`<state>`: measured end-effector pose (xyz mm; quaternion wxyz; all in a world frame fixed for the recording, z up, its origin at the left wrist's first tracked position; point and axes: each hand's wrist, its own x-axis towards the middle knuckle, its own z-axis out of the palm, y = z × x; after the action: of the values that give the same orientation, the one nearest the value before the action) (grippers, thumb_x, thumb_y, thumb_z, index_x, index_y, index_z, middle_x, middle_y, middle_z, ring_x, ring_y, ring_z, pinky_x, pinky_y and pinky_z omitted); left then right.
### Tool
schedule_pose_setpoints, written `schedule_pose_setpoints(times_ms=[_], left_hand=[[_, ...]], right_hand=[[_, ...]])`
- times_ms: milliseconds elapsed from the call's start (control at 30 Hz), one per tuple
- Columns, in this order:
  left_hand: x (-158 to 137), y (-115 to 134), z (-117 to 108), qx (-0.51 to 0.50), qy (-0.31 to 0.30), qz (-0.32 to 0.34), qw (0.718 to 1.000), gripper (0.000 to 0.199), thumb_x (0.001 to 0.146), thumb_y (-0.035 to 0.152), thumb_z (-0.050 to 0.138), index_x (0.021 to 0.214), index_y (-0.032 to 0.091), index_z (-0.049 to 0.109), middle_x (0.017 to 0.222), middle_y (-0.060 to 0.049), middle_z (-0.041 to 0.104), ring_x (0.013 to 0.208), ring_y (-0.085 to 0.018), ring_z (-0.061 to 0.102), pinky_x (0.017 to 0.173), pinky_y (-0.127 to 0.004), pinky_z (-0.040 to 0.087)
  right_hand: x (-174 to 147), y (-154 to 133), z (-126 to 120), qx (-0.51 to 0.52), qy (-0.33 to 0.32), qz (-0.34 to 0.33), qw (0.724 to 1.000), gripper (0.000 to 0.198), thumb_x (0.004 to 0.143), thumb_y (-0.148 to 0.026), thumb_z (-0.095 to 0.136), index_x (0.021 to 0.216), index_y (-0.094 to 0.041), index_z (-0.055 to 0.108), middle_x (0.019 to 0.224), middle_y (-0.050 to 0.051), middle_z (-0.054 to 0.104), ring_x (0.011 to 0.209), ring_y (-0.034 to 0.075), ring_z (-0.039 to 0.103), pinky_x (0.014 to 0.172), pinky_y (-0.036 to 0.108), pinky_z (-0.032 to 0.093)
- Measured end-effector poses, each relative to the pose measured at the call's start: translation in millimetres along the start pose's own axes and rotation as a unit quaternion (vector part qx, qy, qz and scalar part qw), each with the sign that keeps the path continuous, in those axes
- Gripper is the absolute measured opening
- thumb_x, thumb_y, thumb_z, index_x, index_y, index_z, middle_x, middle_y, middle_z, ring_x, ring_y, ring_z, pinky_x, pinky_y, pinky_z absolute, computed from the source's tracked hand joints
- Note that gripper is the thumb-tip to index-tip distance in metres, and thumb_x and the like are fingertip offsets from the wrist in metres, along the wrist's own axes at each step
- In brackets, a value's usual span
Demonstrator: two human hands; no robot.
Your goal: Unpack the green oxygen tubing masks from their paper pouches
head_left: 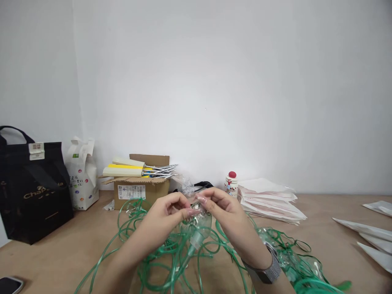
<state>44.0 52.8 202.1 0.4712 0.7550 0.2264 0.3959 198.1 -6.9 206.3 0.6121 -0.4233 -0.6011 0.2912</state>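
A clear plastic oxygen mask (202,223) is held up in front of me, its connector pointing down toward green tubing (176,265). My left hand (176,210) pinches the mask's upper left edge between thumb and fingers. At the top of the mask, my right hand (219,204) pinches the rim, fingertips close to the left hand's. Exactly which small part the fingertips grip is hard to make out. Loops of the green tubing hang and lie around and beneath both hands. A watch with a dark mesh band (266,269) is on the right wrist.
More masks and green tubing (301,261) lie at right. Behind stand a cardboard box (156,189) of handled metal rods, a white bottle with red cap (232,185) and stacked paper packets (269,202). A black bag (33,196), white bag (82,175) and phone (10,284) are at left.
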Motion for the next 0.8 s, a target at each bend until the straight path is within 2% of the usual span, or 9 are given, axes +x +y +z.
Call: schedule_pose_setpoints(times_ms=[100,233,400,567,667,800], left_hand=[[3,-3,-2,-0.078,0.006,-0.017,0.997,0.022,0.074,0.035,0.064,0.067,0.016,0.055,0.059,0.004,0.047,0.057,-0.008,0.040,0.052,-0.019,0.031],[2,-2,-1,-0.186,0.032,-0.022,0.982,0.026,0.074,0.040,0.065,0.069,0.016,0.056,0.059,0.005,0.046,0.054,-0.007,0.037,0.048,-0.017,0.030],[0,-2,3,-0.272,0.049,-0.035,0.960,0.026,0.072,0.037,0.069,0.070,0.015,0.055,0.061,0.004,0.048,0.053,-0.005,0.038,0.048,-0.015,0.031],[4,-6,2,-0.372,0.047,-0.060,0.925,0.020,0.073,0.032,0.069,0.080,0.016,0.058,0.067,0.002,0.053,0.060,-0.008,0.049,0.055,-0.018,0.039],[8,-10,0,-0.383,0.045,-0.050,0.921,0.022,0.072,0.028,0.071,0.085,0.015,0.060,0.068,0.001,0.055,0.063,-0.009,0.051,0.061,-0.020,0.042],[10,-13,1,-0.380,0.046,-0.051,0.922,0.022,0.071,0.030,0.071,0.080,0.014,0.060,0.068,0.002,0.055,0.061,-0.008,0.049,0.061,-0.020,0.041]], right_hand=[[0,-1,0,0.080,-0.007,0.008,0.997,0.023,0.082,-0.040,0.058,0.092,-0.021,0.067,0.089,0.003,0.065,0.083,0.015,0.057,0.078,0.028,0.044],[0,-2,1,0.118,-0.025,0.012,0.993,0.024,0.083,-0.040,0.058,0.095,-0.022,0.068,0.094,0.004,0.067,0.089,0.017,0.059,0.090,0.034,0.042],[1,1,-1,0.156,-0.052,0.019,0.986,0.025,0.084,-0.040,0.056,0.099,-0.024,0.068,0.097,0.004,0.067,0.091,0.018,0.059,0.088,0.036,0.045],[2,4,-5,0.110,-0.089,0.023,0.990,0.029,0.085,-0.042,0.054,0.106,-0.025,0.065,0.103,0.004,0.065,0.092,0.017,0.057,0.090,0.036,0.044],[1,2,-4,0.063,-0.093,0.020,0.993,0.030,0.085,-0.044,0.054,0.104,-0.025,0.066,0.097,0.004,0.065,0.087,0.015,0.056,0.086,0.033,0.044],[0,-2,-1,0.019,-0.074,0.010,0.997,0.025,0.084,-0.042,0.056,0.092,-0.021,0.069,0.082,0.001,0.063,0.082,0.014,0.054,0.080,0.029,0.043]])
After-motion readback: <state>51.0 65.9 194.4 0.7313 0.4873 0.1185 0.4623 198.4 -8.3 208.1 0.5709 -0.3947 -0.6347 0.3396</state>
